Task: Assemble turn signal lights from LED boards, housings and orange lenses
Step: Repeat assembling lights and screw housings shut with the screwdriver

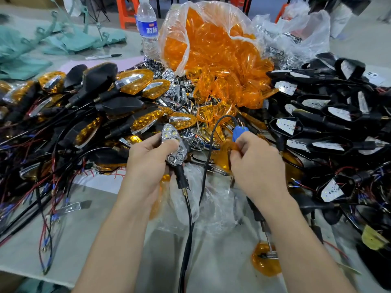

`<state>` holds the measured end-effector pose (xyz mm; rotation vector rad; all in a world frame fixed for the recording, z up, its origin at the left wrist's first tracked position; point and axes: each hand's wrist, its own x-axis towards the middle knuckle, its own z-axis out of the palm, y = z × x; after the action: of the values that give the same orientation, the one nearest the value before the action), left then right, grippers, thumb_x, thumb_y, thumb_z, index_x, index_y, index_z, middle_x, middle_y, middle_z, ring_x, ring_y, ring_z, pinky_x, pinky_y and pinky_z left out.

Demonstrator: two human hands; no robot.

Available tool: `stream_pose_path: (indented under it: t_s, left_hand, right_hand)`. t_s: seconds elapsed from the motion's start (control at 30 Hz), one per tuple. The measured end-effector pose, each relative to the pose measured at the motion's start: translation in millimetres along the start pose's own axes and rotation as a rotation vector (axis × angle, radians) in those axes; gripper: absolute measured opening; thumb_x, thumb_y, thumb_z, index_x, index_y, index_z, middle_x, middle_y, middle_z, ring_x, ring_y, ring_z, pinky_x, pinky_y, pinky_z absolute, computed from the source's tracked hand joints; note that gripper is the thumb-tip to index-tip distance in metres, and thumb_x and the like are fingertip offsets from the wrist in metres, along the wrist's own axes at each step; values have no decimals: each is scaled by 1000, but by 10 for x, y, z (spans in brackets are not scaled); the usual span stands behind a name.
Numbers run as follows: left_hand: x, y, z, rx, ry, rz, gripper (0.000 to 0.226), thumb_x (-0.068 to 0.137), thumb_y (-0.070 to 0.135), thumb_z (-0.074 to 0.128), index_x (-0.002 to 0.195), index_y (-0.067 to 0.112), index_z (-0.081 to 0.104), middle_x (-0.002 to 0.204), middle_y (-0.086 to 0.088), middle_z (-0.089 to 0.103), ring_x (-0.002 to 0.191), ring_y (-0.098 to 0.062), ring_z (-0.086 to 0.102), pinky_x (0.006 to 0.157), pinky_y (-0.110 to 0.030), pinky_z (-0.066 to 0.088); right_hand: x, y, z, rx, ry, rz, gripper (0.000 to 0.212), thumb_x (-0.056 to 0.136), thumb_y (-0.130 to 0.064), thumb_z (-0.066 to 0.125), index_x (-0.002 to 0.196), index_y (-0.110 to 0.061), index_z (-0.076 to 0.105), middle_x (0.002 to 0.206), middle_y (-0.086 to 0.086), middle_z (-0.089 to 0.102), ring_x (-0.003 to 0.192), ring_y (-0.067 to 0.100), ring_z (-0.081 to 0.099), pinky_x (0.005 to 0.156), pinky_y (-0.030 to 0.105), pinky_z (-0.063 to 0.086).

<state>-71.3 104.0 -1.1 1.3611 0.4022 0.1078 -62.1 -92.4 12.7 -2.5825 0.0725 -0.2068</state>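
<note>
Left hand (148,159): fingers curl under a half-built unit (172,145), and the thumb lies across its face. The face is a chromed, faceted reflector, pointed at the far end, with round LED wells. A ribbed black stem (181,177) runs toward the wearer and ends in a brass thread and a glossy black cable.

Right hand (257,166): fingers are curled tight. Thumb and forefinger pinch a clear orange lens (226,147), a curved, glossy shell held just right of the unit and not touching it. A blue plastic tool (240,133) juts from the top of the same fist; its black cord (211,132) loops over and down between the hands.

Both held parts sit over the table's (101,233) near middle, above crumpled clear film.

- Behind: a clear plastic bag (182,45) spills loose orange lenses (220,60).
- Left: a heap of closed lights (135,83), amber lenses on matte black shells, with red, black and blue leads trailing.
- Right: a heap of open black housings (317,104) showing flat white LED boards.
- Between the heaps: loose chrome reflectors (169,78).
- Near edge: one lens (265,262) lies alone.
- Far left: a water bottle (148,28), a marker (103,56) and teal cloth (63,40).
</note>
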Motion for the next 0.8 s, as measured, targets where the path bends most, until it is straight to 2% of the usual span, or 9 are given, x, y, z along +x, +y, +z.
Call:
stream_pose_path:
  t_s: [0.13,0.3,0.37,0.43,0.5,0.53,0.6,0.67,0.8]
  left_hand:
    - [-58,-13,173,2,-117,9,14,96,5,68,96,13,80,88,-5,79,74,-16,72,66,-36,63]
    - [-113,-26,260,41,-127,103,15,89,12,70,93,18,82,93,-17,78,85,-25,72,83,-49,61]
    - [-123,-8,249,57,-97,117,13,86,19,70,92,14,80,99,-31,72,84,-34,69,86,-62,59]
    - [-135,4,243,66,-95,118,15,83,21,70,92,14,80,105,-35,69,94,-50,68,91,-71,54]
    - [-145,1,251,47,-119,123,12,89,14,71,93,17,81,103,-29,73,96,-50,70,87,-65,60]
    - [-147,-7,261,40,-131,121,15,93,10,69,94,19,82,100,-24,76,92,-44,72,82,-59,63]
    - [-152,-17,278,44,-150,118,23,96,6,68,94,24,83,97,-13,79,88,-29,75,77,-48,65]
    - [-163,-25,300,71,-164,125,25,97,6,67,96,26,83,95,-8,80,86,-21,75,77,-43,64]
    - [-204,-37,354,87,-197,148,25,97,10,63,105,24,82,98,-6,81,94,-25,77,81,-41,65]
  right_hand:
    - [-67,-192,-25,220,153,-12,15,86,-27,66,79,-22,53,61,-4,58,62,18,55,60,35,40]
    - [-161,-384,31,604,-36,45,29,78,-29,74,73,-16,49,55,-8,51,50,7,41,49,20,35]
    - [-199,-374,13,745,-208,48,28,77,-30,78,77,-19,52,60,-7,59,57,10,51,61,38,53]
    - [-219,-327,-5,818,-280,31,24,76,-20,79,81,-20,55,66,-5,66,63,15,58,72,55,59]
    - [-219,-286,-13,884,-226,37,24,78,-9,79,87,-18,58,72,-2,72,67,20,63,73,58,60]
    - [-215,-270,-21,931,-173,57,24,80,-6,80,90,-17,60,77,0,75,68,18,66,70,52,61]
    - [-213,-238,-33,1021,-80,105,24,84,-8,80,96,-22,64,85,3,78,72,15,70,70,39,60]
    - [-228,-220,-39,1026,-60,108,23,83,-16,79,98,-28,66,92,4,78,79,18,72,78,41,61]
    - [-345,-287,25,947,-67,38,24,89,-9,74,102,-27,66,94,-4,80,87,13,75,84,37,61]
